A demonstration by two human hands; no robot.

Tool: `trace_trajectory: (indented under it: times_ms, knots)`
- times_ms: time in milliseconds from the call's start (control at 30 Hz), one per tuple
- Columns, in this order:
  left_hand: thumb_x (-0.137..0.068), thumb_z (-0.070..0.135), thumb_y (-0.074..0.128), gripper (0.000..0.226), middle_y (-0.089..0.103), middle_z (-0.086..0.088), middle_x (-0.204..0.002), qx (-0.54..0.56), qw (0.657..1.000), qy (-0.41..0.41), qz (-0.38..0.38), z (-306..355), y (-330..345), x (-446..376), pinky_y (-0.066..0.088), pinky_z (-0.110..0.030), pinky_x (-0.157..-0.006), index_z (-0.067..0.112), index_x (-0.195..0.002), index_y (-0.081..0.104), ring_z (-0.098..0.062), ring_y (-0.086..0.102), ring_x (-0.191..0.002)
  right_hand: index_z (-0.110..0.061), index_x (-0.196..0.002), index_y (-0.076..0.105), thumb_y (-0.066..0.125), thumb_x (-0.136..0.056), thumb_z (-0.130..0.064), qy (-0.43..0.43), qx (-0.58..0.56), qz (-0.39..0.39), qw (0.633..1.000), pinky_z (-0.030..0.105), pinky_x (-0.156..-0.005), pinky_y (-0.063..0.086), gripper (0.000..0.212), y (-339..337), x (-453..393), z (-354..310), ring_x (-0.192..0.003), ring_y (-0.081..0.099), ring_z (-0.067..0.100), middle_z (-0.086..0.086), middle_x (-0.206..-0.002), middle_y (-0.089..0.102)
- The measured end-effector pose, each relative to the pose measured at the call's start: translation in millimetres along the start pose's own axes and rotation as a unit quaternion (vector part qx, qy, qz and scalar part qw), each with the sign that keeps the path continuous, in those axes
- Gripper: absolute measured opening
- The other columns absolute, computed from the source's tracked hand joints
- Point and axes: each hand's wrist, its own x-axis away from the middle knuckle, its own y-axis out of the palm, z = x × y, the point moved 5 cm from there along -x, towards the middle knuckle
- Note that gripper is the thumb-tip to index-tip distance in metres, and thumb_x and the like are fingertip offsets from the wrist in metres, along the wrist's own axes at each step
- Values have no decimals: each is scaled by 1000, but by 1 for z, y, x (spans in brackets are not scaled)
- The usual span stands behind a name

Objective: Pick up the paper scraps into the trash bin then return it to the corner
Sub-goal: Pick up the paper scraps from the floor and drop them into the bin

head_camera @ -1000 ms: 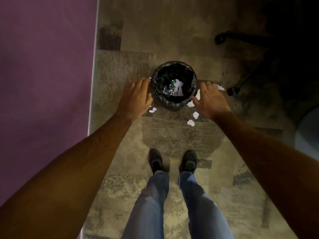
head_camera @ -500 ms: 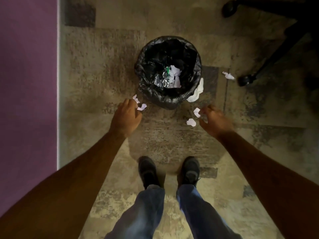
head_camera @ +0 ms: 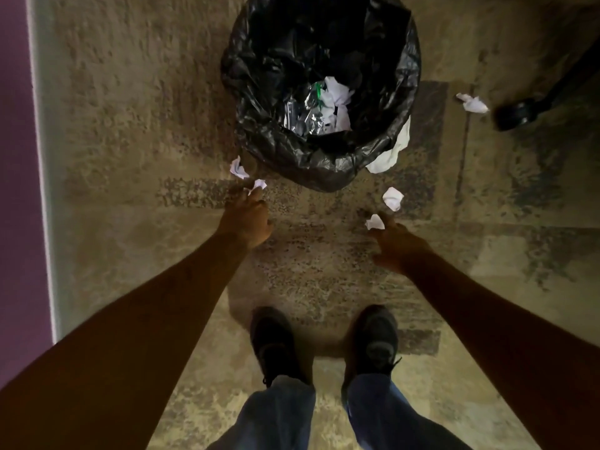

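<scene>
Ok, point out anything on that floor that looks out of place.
Crumpled paper scraps lie on the carpet around the trash bin instead of inside: two by the left hand, two by the right hand, one near the chair wheel.

Bin liner [head_camera: 324, 170]: thin black plastic, crinkled, glossy highlights. Scraps [head_camera: 393, 198]: white paper, crumpled, matt. Inside the bin, more crumpled white paper [head_camera: 337, 95] plus clear shiny plastic film [head_camera: 305, 115]. Carpet [head_camera: 130, 125]: rough, matt, mottled beige-grey pile. Wall [head_camera: 16, 190]: smooth matt purple. Jeans [head_camera: 279, 417]: blue denim cloth. Shoes [head_camera: 276, 345]: dark, matt.
</scene>
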Motion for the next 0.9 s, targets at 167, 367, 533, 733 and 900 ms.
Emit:
trace_trajectory:
  times_ms: [167,367,533,733,900]
  knots:
    - [-103,41,58,62,7,-14,-182,13,1000,-21,-10,-8,21,-19,20,-48,-133,5,-154,54,-37,17,-167,-32,-163,28,74,-93,-26,4,-11,-26,1000,48,-120,39,84,26,-26,2,-156,24,39,2,-174,-18]
    - [-104,31,59,74,4,-16,-182,46,998,-31,-17,-19,30,-27,15,-46,-135,1,-166,33,-36,7,-169,-24,-166,17,66,-96,-25,13,-46,-20,999,48,-125,31,85,39,-41,11,-159,17,37,6,-174,-11]
    - [-104,24,56,83,11,-19,-180,53,998,-42,-8,-18,33,-17,12,-44,-135,-4,-170,15,-37,13,-167,-11,-166,16,59,-96,-11,11,-70,6,998,37,-119,40,82,32,-32,15,-151,40,30,6,-175,-2]
    - [-103,16,55,62,24,-10,-176,110,993,-45,1,2,31,28,34,-48,-127,4,-162,42,-37,28,-158,-16,-162,32,64,-98,-22,-8,-154,186,970,39,-114,43,72,-31,21,20,-146,46,30,5,-171,25]
    - [-105,22,54,63,37,-2,-172,171,984,-49,9,13,27,84,39,-40,-120,14,-166,42,-32,43,-146,-26,-154,47,57,-104,-37,-51,-356,372,856,5,-86,52,52,-136,88,1,-107,63,-9,-17,-161,37]
